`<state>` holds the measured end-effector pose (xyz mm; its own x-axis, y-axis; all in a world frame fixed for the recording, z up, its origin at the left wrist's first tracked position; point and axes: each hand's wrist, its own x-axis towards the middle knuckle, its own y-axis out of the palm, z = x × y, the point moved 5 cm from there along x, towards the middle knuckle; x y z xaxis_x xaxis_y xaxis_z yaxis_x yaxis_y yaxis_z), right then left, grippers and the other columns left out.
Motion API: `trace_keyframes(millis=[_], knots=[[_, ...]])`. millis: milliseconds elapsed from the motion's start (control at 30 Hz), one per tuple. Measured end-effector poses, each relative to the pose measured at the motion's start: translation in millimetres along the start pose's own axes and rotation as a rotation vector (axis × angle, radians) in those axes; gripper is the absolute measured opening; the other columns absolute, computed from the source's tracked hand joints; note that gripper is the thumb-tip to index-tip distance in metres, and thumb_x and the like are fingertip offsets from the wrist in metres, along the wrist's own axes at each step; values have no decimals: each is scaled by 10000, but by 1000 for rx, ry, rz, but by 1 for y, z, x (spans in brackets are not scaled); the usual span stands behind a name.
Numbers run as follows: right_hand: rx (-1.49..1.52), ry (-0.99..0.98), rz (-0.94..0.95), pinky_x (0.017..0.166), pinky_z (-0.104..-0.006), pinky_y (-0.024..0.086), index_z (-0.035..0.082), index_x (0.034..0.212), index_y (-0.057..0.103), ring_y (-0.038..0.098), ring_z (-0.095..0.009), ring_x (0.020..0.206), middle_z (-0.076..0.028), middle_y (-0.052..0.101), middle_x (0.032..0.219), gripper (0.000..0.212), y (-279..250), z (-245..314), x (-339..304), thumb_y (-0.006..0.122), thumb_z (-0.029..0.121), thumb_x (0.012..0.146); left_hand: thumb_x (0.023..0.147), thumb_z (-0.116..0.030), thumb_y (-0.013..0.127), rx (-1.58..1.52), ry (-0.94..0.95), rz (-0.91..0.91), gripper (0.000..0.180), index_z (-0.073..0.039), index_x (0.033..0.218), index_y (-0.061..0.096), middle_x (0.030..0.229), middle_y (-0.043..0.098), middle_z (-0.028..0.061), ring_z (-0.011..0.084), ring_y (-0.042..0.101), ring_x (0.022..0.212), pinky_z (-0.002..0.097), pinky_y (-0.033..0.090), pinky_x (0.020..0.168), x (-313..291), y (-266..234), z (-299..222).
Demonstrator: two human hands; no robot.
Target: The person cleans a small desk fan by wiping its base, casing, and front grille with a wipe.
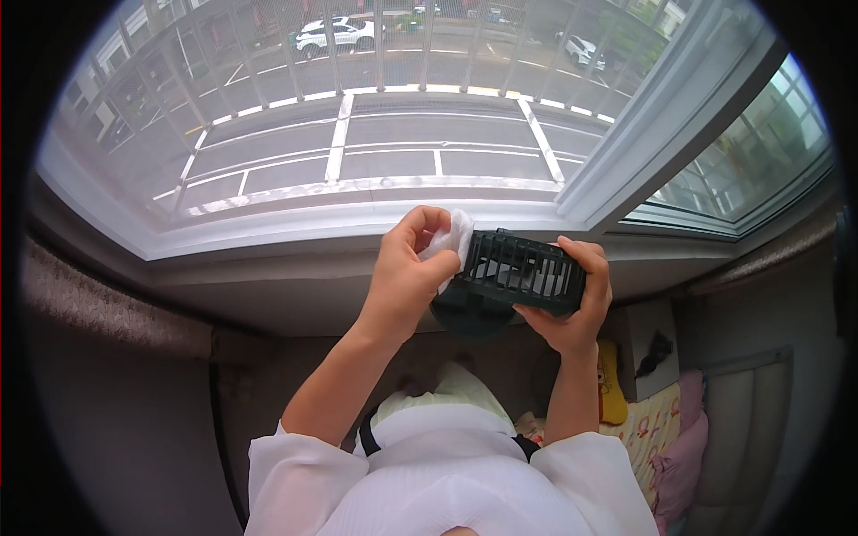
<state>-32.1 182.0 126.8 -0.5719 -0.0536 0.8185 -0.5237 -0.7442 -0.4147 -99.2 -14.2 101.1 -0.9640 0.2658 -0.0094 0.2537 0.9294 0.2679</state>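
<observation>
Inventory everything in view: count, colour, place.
Slatted device: one, dark, between hands
Round part: one, dark, below device
Cloth or tissue: one, white, device's left end
Window frame: one, white, ahead
Bars: many, pale, outside
Cars: at least two, white, outside
Textured fabric: two, beige, left and right
Cushion-like item: one, yellow, lower right
Patterned fabric: one, yellowish, lower right
Plain fabric: one, pink, lower right
Unclear object: one, dark, right
Shirt: one, white, bottom
Left hand: one, bare, pinching cloth
Right hand: one, bare, holding device

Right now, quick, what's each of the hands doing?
Left hand: closed, pinching a white cloth or tissue.
Right hand: holding the dark slatted object by one end.
</observation>
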Motion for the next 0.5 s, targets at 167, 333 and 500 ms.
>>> trace_keyframes(millis=[167, 333, 500], knots=[[17, 6, -4, 775, -365, 516, 104, 1170, 552, 636, -244, 881, -88, 649, 982, 719, -2, 1, -3, 922, 244, 569, 725, -30, 638, -12, -42, 60, 295, -29, 1016, 585, 920, 605, 27, 84, 569, 838, 226, 447, 762, -3, -2, 1], [19, -15, -13, 759, -343, 513, 91, 1159, 561, 630, -240, 871, -86, 639, 980, 710, 0, 3, -6, 925, 235, 566, 801, -49, 651, 64, 62, 7, 197, -29, 988, 593, 876, 622, 4, 54, 569, 777, 205, 447, 678, -2, -5, 3], [-1, 3, -34, 763, -336, 515, 86, 1175, 559, 626, -237, 873, -91, 623, 989, 716, 0, 6, -5, 919, 215, 570, 855, -79, 672, 88, 138, -35, 149, -21, 978, 611, 866, 633, 11, 59, 576, 744, 207, 461, 648, 4, -7, 6]])
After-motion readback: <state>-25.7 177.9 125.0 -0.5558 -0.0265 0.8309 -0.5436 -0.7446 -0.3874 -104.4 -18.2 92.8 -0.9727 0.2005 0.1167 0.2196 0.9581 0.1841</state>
